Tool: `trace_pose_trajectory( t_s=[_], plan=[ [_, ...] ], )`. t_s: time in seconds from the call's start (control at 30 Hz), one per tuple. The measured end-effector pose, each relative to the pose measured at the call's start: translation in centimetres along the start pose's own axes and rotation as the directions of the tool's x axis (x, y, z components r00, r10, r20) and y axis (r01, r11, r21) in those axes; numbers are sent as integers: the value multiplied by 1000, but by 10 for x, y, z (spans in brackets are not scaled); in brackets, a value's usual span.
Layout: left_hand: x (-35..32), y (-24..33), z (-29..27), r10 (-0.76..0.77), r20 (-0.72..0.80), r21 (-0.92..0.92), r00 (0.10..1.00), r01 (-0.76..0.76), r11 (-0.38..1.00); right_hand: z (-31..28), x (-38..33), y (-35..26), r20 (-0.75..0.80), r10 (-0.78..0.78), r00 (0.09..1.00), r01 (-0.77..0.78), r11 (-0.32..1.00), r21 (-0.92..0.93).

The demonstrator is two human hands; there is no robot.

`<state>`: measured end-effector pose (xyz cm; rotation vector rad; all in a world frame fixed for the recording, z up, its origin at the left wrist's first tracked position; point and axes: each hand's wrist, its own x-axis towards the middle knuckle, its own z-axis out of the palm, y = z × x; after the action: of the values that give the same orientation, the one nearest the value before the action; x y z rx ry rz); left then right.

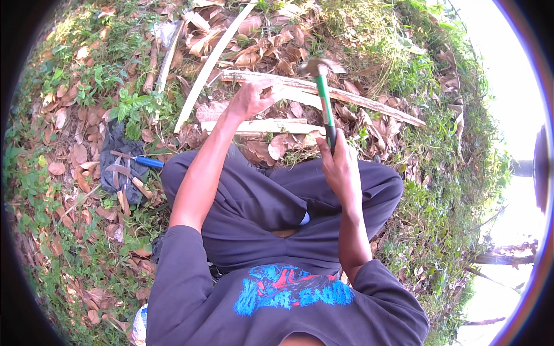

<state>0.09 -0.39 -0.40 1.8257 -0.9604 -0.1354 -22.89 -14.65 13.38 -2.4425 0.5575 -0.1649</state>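
My right hand (341, 167) is wrapped round the dark lower grip of a claw hammer (324, 98). The hammer stands with its green shaft pointing away from me and its metal head at the far end, over the wood. Farther left, my left hand (249, 101) is closed in a pinch at the wooden strips; what its fingers hold, if anything, cannot be made out. A long rough-edged strip (369, 104) runs from beyond that hand to the right, passing below the hammer. Beside it lies a pale strip (303, 98). Closer to my crossed legs are more pale slats (277, 126).
A long pale slat (211, 66) slants away at the far left. By my left knee, a dark plastic sheet (113, 144) bears a blue-handled tool (148, 162) and several wooden-handled blades (140, 187). Dry leaves (248, 57) and grass cover the ground.
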Motion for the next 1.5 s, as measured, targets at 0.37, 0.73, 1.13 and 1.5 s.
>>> trace_pose_trajectory(
  t_s=[0.37, 0.73, 1.13, 1.5],
  plan=[
    [-10, 1, 3, -78, -59, -20, 995, 77, 997, -3, -11, 55, 85, 82, 993, -102, 960, 260],
    [-9, -14, 13, 8, -55, 98, 998, -3, 995, 64, 2, 143, 8, 420, 908, -372, 794, 480],
    [-16, -21, 12, -4, -52, 74, 999, 8, 997, 63, 3, 140, 12, 472, 882, -372, 678, 634],
    [-14, -16, 17, -67, -102, 54, 993, 73, 996, 57, 0, 138, 21, 490, 871, -420, 723, 548]
  ],
)
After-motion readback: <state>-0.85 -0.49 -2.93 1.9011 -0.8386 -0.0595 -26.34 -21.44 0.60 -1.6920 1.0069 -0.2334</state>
